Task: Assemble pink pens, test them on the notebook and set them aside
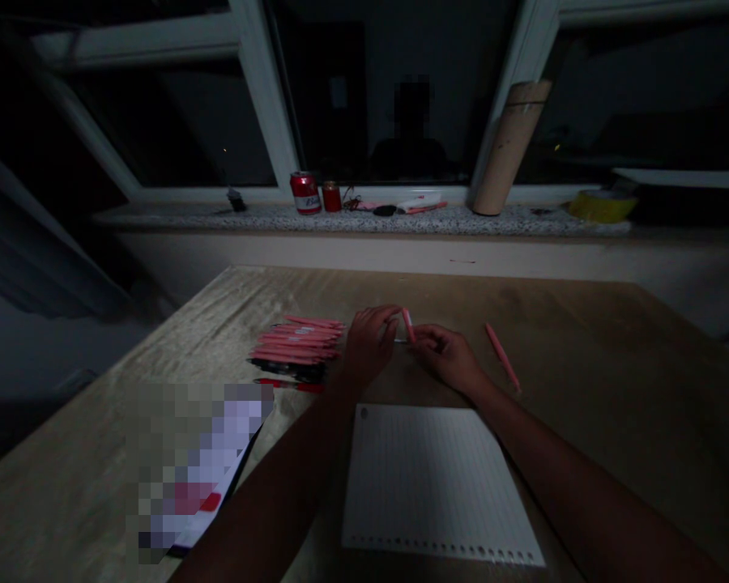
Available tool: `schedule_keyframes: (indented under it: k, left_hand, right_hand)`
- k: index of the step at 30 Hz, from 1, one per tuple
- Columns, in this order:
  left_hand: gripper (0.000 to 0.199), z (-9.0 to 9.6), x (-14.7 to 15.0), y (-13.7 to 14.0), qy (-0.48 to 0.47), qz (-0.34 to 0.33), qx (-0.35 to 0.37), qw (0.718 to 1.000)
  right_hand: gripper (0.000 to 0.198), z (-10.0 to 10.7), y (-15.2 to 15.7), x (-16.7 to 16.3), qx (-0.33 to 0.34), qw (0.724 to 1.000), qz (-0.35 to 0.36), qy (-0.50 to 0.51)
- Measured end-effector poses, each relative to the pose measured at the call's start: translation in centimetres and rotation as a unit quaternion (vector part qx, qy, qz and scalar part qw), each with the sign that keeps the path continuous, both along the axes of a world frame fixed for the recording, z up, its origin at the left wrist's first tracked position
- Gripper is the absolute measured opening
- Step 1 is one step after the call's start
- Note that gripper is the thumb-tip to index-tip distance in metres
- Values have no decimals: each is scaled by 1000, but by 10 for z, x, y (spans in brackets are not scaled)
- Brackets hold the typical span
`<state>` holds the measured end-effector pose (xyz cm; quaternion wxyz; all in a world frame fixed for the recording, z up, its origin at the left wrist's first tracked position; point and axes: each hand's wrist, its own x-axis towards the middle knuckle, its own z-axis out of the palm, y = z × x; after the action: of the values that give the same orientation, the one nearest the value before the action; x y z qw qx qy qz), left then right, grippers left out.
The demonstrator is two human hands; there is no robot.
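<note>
Above the notepad, both of my hands meet at a short pink pen piece, which stands tilted between them. My right hand pinches its lower end with thumb and fingers. My left hand is curled, its index fingertip at the piece's upper end. A thin pale stick shows low between the hands; what it is I cannot make out. Left of my left hand lies a pile of pink pens, with black pens and a red pen below it. Another pink pen lies alone to the right.
A lined spiral notepad lies in front of me, under my forearms. A blurred flat device is at the left. On the windowsill stand a red can, a red jar, a tall cylinder and yellow tape.
</note>
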<state>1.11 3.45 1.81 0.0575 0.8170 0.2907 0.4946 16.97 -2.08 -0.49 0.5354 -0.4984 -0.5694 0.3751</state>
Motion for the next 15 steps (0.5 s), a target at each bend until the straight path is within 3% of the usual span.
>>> schedule_keyframes:
  k: [7, 15]
  left_hand:
    - [23, -3, -1, 1, 27, 4, -8, 1000]
    - [25, -4, 1, -1, 61, -12, -38, 997]
  right_hand:
    - [24, 0, 3, 3, -26, 990, 50, 126]
    - [35, 4, 1, 3, -18, 990, 47, 130]
